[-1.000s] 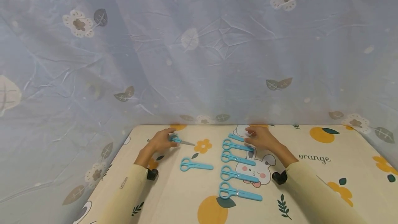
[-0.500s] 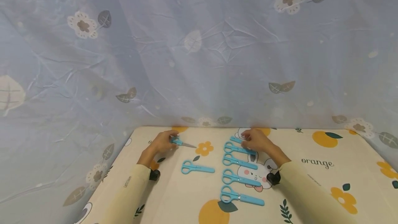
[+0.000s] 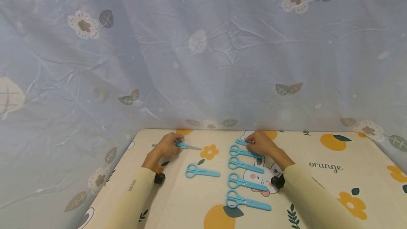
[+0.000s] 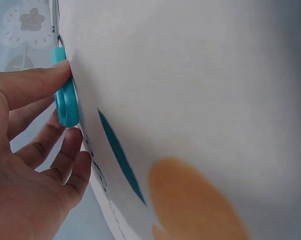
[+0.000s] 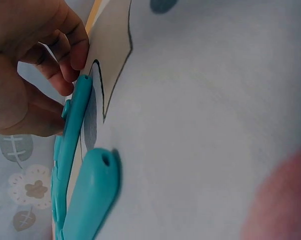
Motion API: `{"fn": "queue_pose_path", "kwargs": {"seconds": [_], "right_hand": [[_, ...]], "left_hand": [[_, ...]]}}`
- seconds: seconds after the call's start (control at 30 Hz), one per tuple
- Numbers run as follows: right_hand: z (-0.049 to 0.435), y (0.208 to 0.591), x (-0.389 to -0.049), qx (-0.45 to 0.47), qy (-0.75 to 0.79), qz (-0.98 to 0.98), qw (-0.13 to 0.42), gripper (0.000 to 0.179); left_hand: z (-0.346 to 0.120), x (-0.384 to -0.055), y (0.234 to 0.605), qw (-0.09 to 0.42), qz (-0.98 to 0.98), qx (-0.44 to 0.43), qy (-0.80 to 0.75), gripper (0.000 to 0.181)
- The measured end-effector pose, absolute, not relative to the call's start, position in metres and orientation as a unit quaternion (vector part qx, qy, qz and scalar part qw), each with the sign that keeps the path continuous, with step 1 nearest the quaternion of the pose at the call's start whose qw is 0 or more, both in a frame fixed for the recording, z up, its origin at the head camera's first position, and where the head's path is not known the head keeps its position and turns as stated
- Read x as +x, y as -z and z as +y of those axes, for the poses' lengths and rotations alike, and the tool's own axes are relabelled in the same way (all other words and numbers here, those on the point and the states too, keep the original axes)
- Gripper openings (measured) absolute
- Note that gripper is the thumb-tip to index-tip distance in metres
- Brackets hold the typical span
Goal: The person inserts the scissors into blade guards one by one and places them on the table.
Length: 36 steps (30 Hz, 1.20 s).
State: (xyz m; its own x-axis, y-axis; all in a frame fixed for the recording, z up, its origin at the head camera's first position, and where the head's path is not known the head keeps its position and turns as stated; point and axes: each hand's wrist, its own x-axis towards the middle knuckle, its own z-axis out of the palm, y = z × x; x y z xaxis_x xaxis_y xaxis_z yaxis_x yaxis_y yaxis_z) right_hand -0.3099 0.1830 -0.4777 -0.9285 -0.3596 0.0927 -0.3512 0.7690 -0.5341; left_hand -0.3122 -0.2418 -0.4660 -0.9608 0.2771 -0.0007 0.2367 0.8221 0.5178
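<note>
My left hand holds scissors by their light-blue handles, thumb on top in the left wrist view. Their bare metal blades point right, toward a printed yellow flower. At the top of a row on the right lies a loose blue blade cover. The thumb and fingers of my right hand are at its right end and appear to pinch it, though they partly hide it. Just below are sheathed scissors; their cover passes close under the right fingers in the right wrist view.
Several more sheathed blue scissors lie stacked in a row, handles left. Another sheathed pair lies apart, left of that row. A cream printed cloth covers the table, and a pale blue flowered curtain hangs behind it.
My right hand has shifted slightly left and its fingers have closed in on the loose blade cover. The left hand keeps its hold on the scissors, whose blades have turned slightly. The view shifted a little.
</note>
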Motion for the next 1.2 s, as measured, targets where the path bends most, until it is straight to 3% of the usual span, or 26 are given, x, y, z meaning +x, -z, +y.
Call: {"fn": "queue_pose_path", "kwargs": {"seconds": [0.47, 1.2], "right_hand": [[0.177, 0.474, -0.305, -0.168, 0.269, 0.948, 0.006, 0.018], [0.194, 0.463, -0.29, -0.174, 0.308, 0.935, -0.017, 0.023]], "left_hand": [[-0.24, -0.306, 0.465, 0.035, 0.957, 0.135, -0.254, 0.038], [-0.231, -0.287, 0.454, 0.016, 0.957, 0.114, -0.266, 0.032]]}}
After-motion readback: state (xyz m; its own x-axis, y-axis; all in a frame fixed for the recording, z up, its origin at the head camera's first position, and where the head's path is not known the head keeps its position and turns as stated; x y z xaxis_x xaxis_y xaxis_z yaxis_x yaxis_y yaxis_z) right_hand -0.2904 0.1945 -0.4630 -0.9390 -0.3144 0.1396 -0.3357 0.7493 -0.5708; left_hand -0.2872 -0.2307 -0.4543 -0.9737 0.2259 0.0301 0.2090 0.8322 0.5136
